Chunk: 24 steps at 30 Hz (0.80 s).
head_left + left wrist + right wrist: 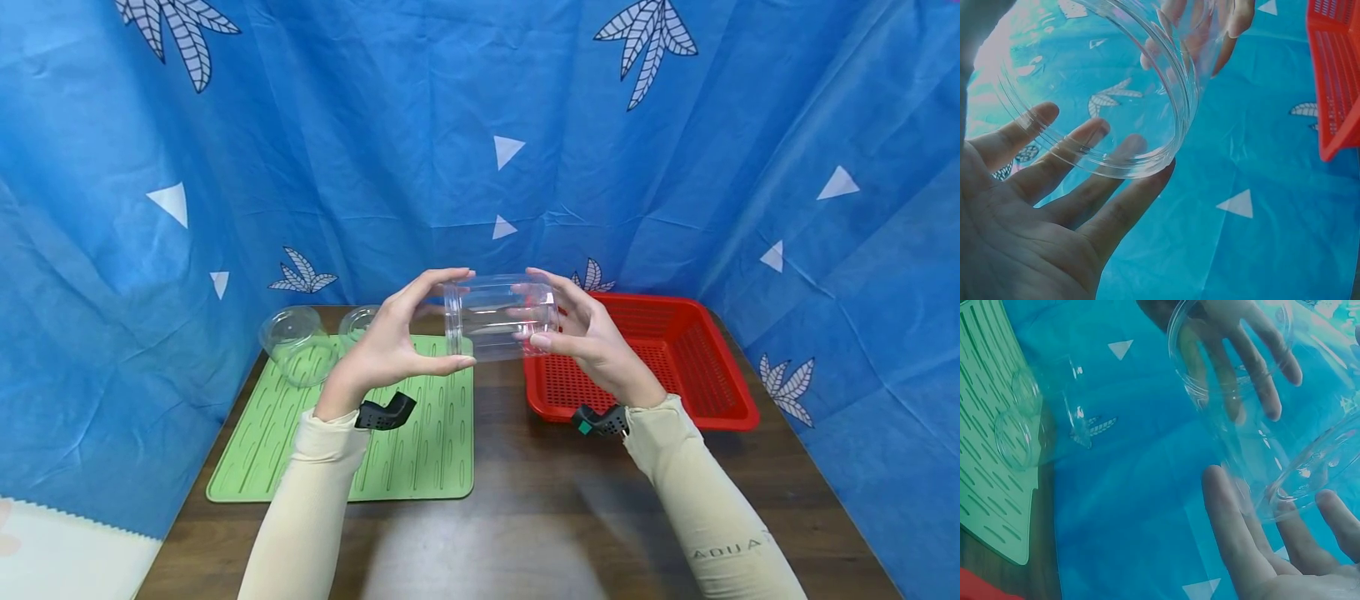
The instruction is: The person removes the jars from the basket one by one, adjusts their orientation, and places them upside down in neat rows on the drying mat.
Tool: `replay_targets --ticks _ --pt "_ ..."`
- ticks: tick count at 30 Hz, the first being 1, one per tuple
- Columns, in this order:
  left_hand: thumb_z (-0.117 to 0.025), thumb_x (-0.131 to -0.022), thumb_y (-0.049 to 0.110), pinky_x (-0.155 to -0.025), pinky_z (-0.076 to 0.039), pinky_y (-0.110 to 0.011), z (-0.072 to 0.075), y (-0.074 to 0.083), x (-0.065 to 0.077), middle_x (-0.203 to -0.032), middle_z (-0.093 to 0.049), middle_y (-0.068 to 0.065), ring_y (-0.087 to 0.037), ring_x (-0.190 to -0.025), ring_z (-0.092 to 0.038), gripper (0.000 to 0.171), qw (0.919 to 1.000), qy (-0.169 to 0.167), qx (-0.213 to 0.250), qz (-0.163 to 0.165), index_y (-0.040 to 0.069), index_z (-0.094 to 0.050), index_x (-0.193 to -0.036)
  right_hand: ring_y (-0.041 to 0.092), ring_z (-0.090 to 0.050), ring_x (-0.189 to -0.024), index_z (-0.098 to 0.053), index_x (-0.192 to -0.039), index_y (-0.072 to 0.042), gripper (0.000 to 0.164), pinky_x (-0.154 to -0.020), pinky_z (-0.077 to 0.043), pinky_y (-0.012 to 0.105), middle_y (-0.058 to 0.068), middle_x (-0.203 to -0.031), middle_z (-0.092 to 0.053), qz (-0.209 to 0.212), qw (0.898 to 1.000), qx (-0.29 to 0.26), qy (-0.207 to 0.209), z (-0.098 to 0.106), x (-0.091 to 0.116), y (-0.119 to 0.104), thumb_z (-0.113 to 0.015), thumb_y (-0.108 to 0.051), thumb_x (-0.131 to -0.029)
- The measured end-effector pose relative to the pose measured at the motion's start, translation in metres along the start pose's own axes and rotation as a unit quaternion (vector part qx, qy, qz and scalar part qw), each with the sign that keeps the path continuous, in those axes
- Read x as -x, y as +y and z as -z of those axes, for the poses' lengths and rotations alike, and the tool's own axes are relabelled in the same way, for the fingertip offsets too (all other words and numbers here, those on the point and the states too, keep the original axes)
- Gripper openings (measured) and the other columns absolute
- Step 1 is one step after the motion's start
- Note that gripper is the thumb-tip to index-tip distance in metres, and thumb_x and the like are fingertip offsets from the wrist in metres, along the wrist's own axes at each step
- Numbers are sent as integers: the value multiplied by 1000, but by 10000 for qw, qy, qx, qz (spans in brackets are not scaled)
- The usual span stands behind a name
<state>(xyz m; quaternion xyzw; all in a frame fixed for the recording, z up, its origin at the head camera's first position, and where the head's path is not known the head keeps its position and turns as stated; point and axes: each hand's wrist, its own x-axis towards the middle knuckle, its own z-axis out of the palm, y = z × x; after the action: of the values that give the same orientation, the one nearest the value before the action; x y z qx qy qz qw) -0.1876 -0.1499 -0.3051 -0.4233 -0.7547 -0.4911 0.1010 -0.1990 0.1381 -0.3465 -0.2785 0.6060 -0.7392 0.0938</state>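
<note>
A clear, see-through jar [497, 321] lies sideways in the air between both hands, over the gap between mat and basket. My left hand [384, 346] holds its ridged open mouth, fingers above and thumb below in the head view. In the left wrist view, the spread fingertips of that left hand [1054, 212] touch the jar's rim [1141, 167]. At the other end, my right hand [596, 340] grips the jar around its base, its thumb on the near side. Fingers of both hands show through the clear wall.
Two more clear jars [298, 346] [357, 320] stand at the back of a green ridged mat [450, 467] on the left. A red slotted basket [738, 400] sits at the back right of the brown wooden table [525, 467]. Blue patterned cloth [465, 125] hangs behind and at both sides.
</note>
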Motion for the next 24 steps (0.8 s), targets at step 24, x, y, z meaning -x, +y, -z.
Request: replay_targets --ticks 24 --pt "-91 -72 19 -106 -44 -45 1 -19 11 -153 -40 2 -16 -135 -42 99 9991 88 -190 380 18 -35 -154 35 -54 -126 -44 -150 -23 74 -87 -56 51 10 -146 -49 -95 9980 520 356 -4 -3 -4 -78 -9 -86"
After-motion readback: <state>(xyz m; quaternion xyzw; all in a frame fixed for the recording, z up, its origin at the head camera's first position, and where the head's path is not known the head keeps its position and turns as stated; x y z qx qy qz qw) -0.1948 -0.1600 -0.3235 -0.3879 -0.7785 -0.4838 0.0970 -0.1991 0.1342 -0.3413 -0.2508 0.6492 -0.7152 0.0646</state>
